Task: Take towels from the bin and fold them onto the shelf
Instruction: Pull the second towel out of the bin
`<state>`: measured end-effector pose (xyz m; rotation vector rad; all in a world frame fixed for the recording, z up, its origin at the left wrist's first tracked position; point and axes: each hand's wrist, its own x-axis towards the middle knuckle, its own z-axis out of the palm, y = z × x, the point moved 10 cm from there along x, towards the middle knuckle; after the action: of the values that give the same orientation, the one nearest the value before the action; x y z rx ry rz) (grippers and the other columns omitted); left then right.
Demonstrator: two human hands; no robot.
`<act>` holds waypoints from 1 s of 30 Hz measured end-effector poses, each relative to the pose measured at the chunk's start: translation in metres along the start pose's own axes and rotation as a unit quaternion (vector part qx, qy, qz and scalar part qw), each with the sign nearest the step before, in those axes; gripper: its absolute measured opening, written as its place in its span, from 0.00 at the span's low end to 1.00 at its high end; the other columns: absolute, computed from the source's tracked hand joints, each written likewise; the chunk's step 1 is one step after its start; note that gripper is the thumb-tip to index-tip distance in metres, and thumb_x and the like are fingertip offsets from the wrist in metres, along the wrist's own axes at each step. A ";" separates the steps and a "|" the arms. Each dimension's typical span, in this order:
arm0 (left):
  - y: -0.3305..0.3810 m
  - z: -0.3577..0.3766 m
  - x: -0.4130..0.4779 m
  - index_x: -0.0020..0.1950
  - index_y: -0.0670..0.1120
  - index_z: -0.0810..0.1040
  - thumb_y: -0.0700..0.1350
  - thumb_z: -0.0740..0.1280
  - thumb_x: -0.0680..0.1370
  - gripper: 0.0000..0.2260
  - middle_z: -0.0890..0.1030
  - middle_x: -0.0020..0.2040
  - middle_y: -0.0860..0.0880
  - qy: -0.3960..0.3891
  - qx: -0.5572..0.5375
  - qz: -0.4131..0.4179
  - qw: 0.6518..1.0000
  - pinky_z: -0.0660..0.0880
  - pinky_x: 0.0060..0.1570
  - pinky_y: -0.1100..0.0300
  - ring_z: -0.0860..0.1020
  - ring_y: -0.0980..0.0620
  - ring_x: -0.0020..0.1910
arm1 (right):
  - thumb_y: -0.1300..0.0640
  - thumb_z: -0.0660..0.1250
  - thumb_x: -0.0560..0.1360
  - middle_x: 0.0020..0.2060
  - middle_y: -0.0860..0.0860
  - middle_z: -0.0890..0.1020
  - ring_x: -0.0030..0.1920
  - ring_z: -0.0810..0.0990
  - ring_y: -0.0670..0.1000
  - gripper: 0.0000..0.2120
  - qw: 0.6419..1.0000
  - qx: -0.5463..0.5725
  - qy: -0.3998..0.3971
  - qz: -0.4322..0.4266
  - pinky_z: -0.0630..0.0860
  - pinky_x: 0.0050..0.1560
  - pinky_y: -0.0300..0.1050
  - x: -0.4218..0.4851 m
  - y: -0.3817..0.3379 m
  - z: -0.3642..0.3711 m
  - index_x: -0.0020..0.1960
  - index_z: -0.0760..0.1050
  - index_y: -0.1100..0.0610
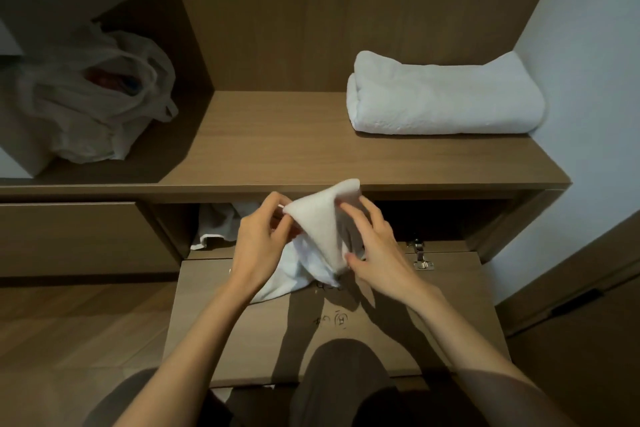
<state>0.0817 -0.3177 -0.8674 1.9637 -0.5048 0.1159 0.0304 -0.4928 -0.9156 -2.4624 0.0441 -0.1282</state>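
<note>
Just below the near edge of the brown wooden shelf (277,142), you are holding a small white terry towel (322,218) up in front of you with both hands. Your left hand (258,246) is pinching the towel's left edge, its fingers curling round the cloth. Your right hand (374,253) is gripping the towel's right side, with the thumb pressing low on the front and the fingers reaching up along the fabric. The towel is peaking between the two hands, and its loose lower part is hanging down over the far end of the brown wooden drop-down door (346,340), which is lying open toward you; whether the cloth is resting on it is hard to tell.

On the right of the shelf, a large folded white towel (443,97) is lying flat, close to the pale wall (588,80) and well apart from your hands. Under the shelf, to the left of your left hand, a crumpled white cloth (221,222) is showing inside the dark open compartment. A metal hinge (420,255) is sitting at the door's far right corner, just beside your right hand. Far to the left, in the neighbouring section, a translucent white plastic bag (93,97) is slumping with something reddish inside it.
</note>
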 end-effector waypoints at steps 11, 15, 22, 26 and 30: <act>-0.001 -0.015 -0.001 0.51 0.46 0.80 0.32 0.66 0.76 0.10 0.83 0.50 0.50 -0.154 -0.050 0.010 0.987 0.77 0.50 0.63 0.81 0.52 0.53 | 0.74 0.61 0.67 0.49 0.41 0.75 0.51 0.75 0.48 0.24 0.993 0.054 0.041 -0.099 0.68 0.43 0.41 0.022 -0.047 0.001 0.55 0.72 0.50; -0.036 -0.022 0.013 0.57 0.53 0.79 0.47 0.67 0.79 0.08 0.80 0.55 0.54 -0.050 -0.173 -0.158 0.971 0.75 0.50 0.59 0.78 0.51 0.55 | 0.70 0.68 0.70 0.51 0.47 0.77 0.53 0.72 0.43 0.17 0.976 0.028 0.072 -0.205 0.70 0.48 0.37 0.007 -0.068 -0.028 0.54 0.75 0.55; -0.068 0.061 -0.019 0.60 0.42 0.76 0.45 0.74 0.73 0.18 0.84 0.49 0.46 -0.210 -0.219 -0.373 0.877 0.79 0.43 0.59 0.83 0.50 0.51 | 0.62 0.75 0.71 0.57 0.54 0.79 0.60 0.78 0.53 0.21 0.934 -0.057 0.043 -0.350 0.81 0.51 0.52 -0.043 -0.082 -0.008 0.59 0.70 0.54; -0.076 0.049 -0.010 0.44 0.41 0.79 0.42 0.76 0.70 0.09 0.81 0.40 0.46 -0.131 -0.192 -0.369 0.900 0.75 0.39 0.61 0.81 0.49 0.43 | 0.60 0.70 0.75 0.67 0.44 0.74 0.68 0.72 0.47 0.23 0.963 -0.152 -0.086 -0.206 0.75 0.63 0.50 -0.036 -0.048 -0.006 0.66 0.72 0.45; -0.050 0.036 -0.005 0.44 0.38 0.80 0.50 0.78 0.68 0.17 0.82 0.41 0.42 -0.130 -0.117 -0.253 0.951 0.74 0.43 0.57 0.79 0.50 0.42 | 0.61 0.64 0.78 0.59 0.34 0.75 0.60 0.74 0.40 0.22 0.989 -0.116 -0.033 -0.084 0.75 0.61 0.47 -0.029 -0.027 -0.039 0.66 0.73 0.39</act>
<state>0.0923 -0.3304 -0.9272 1.8208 -0.1566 -0.5122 -0.0024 -0.4940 -0.8709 -2.6988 -0.1892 -0.1197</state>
